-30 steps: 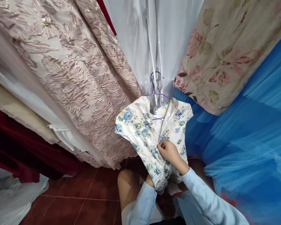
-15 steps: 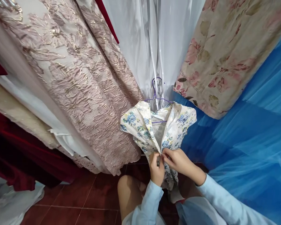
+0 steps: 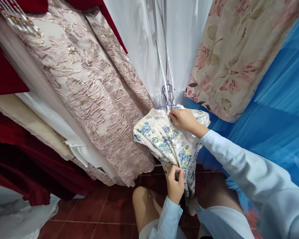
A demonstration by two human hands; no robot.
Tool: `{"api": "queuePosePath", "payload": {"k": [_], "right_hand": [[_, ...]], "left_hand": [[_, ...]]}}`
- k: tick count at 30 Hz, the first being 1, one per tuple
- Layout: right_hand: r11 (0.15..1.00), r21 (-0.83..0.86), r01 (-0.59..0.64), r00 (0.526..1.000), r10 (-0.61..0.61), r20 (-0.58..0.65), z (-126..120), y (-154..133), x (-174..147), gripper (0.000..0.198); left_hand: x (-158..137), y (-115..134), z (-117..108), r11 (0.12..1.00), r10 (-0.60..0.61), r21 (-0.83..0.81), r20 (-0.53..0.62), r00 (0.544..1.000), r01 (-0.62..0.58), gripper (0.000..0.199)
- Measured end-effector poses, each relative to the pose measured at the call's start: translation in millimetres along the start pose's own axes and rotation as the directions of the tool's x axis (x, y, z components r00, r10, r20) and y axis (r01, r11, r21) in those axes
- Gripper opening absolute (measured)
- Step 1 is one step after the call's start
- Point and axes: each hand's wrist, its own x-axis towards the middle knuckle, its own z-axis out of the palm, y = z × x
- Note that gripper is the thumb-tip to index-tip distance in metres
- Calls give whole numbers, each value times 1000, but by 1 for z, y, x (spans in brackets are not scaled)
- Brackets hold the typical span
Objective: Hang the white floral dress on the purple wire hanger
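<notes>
A white dress with blue roses (image 3: 165,139) hangs on a thin purple hanger (image 3: 165,96) in front of me. Its centre seam is drawn together in a line from neckline to waist. Low on that seam, my left hand (image 3: 175,185) pinches the fabric between thumb and fingers. At the neckline, just below the hanger, my right hand (image 3: 185,119) is closed on the top of the seam; any zipper pull there is hidden by the fingers.
A pink and gold brocade gown (image 3: 89,89) hangs at left, a pink floral garment (image 3: 226,66) at upper right. White cloth with ribbons (image 3: 161,53) hangs behind the hanger. Blue tulle (image 3: 271,126) fills the right. Dark red tiles (image 3: 109,205) lie below, near my bent knees.
The V-shaped opening of the dress has closed. My right hand moved up from beside my left hand to the neckline. My left hand stayed low, pinching the fabric.
</notes>
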Motion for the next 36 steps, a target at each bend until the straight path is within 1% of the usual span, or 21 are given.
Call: {"api": "queuePosePath", "payload": {"k": [3,5,6,8,9,11,13,14,16,17,18,19,20,23,27,30,32,34,36], "right_hand": [[999,26,-47,992,49,-113,1,1,12,23],[998,66,-12,979,25,-200,5,2,9,20],[996,90,20,969,2,-245,7,4,5,18],[987,136,90,944,-41,-327,10,7,-3,18],[981,154,122,932,-60,-359,11,9,-6,18],[969,170,178,913,-99,-395,10,12,-10,18],[961,169,217,909,-136,-394,8,15,-11,18],[959,164,229,910,-152,-386,6,16,-10,19],[957,143,253,914,-187,-361,5,18,-8,20],[955,127,267,915,-210,-345,5,19,-7,21],[953,108,284,916,-237,-323,5,19,-7,22],[948,89,305,918,-268,-292,7,19,-7,23],[944,68,324,920,-298,-255,8,18,-7,24],[931,-7,366,919,-363,-152,14,15,-7,28],[913,-73,401,909,-406,-96,18,14,-9,27],[899,-79,430,899,-435,-60,12,17,-8,24],[887,-103,451,891,-454,-14,5,18,-5,24],[869,-140,475,880,-472,60,-2,16,-1,24],[842,-159,515,854,-489,180,-4,12,-1,24]], "left_hand": [[-4,-1,1,1000,-4,0,49,999,4,22],[4,0,-4,999,36,-10,58,998,-35,19],[13,2,-10,997,75,-9,31,997,-74,16],[45,14,-25,982,187,25,-72,980,-186,14],[67,23,-34,967,255,65,-138,957,-248,20],[119,44,-53,910,410,150,-169,897,-387,30],[174,66,-68,833,533,243,-110,839,-497,35],[199,75,-73,798,569,281,-57,820,-533,34],[236,87,-78,741,585,327,116,803,-587,26],[248,91,-80,727,573,336,185,798,-599,24],[255,93,-80,722,558,338,231,797,-603,23],[258,94,-80,727,545,336,248,801,-599,23],[258,95,-79,738,537,331,238,809,-588,22],[250,95,-76,781,523,306,156,838,-545,17],[243,95,-69,834,501,239,46,864,-496,15],[243,89,-63,857,487,192,-2,874,-477,15],[243,84,-58,878,463,160,-43,885,-452,15],[243,82,-55,898,436,110,-102,894,-426,16],[244,86,-53,904,427,59,-154,891,-423,18]]}}
